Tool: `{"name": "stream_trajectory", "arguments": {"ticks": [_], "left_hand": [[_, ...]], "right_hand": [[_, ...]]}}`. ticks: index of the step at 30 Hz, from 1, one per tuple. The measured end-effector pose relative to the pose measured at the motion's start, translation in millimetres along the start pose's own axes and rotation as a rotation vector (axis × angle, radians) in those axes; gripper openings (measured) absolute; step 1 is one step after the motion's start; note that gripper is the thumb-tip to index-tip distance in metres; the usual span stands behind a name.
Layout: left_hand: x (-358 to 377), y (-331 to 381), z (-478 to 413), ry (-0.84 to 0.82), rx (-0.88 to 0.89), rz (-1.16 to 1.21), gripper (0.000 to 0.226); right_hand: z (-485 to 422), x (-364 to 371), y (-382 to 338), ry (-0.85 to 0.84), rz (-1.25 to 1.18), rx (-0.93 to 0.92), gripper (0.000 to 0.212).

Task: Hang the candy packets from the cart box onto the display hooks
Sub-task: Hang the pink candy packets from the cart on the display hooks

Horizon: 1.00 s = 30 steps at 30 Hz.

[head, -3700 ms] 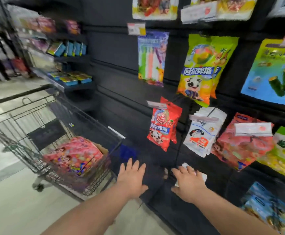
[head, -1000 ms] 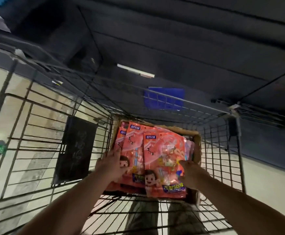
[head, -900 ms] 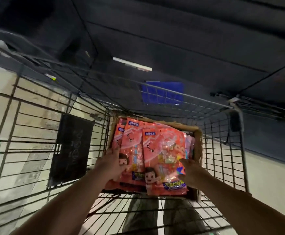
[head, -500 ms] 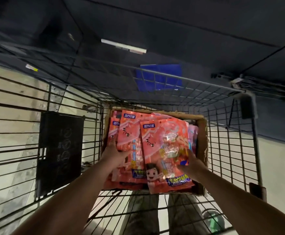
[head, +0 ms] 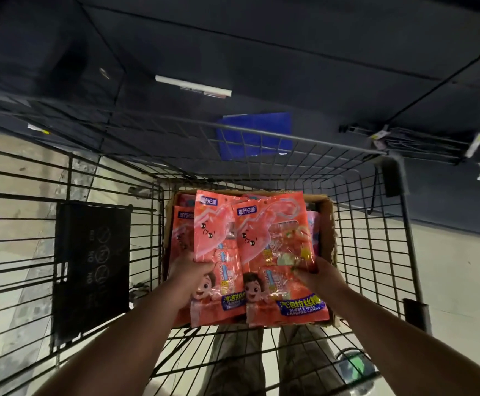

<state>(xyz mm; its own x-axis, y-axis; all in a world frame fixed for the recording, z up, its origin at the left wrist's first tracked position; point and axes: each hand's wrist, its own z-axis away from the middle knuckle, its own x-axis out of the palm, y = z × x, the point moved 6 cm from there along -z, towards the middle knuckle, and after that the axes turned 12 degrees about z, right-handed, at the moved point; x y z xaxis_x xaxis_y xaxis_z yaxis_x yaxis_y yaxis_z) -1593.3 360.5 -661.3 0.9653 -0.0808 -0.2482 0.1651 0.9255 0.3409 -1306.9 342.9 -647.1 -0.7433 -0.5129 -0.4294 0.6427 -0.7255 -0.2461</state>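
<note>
Two candy packets (head: 273, 247) gripped by left fingers (head: 200, 265) and right fingers (head: 308, 274).

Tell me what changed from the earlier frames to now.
The left hand and right hand left the display wall, reached into the shopping cart, gripped a fanned bunch of pink candy packets and raised it from the cardboard box. The box stayed in the cart.

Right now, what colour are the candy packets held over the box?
The candy packets are coral pink with cartoon faces and blue labels; head view.
</note>
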Motion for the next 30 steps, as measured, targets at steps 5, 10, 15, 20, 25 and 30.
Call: {"name": "stream_trajectory", "arguments": {"ticks": [5,10,15,20,25,30], "left_hand": [[-3.4,3.8,15.5,0.012,0.019,0.090,0.024],[-11.8,13.1,41.2,-0.005,0.064,0.148,0.037],[-7.8,40.6,68.9,-0.091,0.133,0.233,0.041],[5.8,65.4,80.8,-0.128,0.190,0.278,0.067],[31.1,89.8,109.5,-0.165,0.261,0.298,0.030],[58.2,103.7,132.7,-0.179,0.355,0.267,0.025]], "right_hand": [[17.8,-18.3,-8.1,0.062,-0.091,-0.072,0.009],[43.4,-40.0,-16.1,0.066,-0.239,-0.112,0.008],[67.6,-63.4,-18.0,0.076,-0.349,-0.135,0.016],[95.9,-90.6,-7.6,0.161,-0.486,-0.161,0.006],[124.7,-112.9,15.6,0.218,-0.598,-0.177,0.007],[147.9,-133.0,54.3,0.268,-0.695,-0.158,0.010]]}}
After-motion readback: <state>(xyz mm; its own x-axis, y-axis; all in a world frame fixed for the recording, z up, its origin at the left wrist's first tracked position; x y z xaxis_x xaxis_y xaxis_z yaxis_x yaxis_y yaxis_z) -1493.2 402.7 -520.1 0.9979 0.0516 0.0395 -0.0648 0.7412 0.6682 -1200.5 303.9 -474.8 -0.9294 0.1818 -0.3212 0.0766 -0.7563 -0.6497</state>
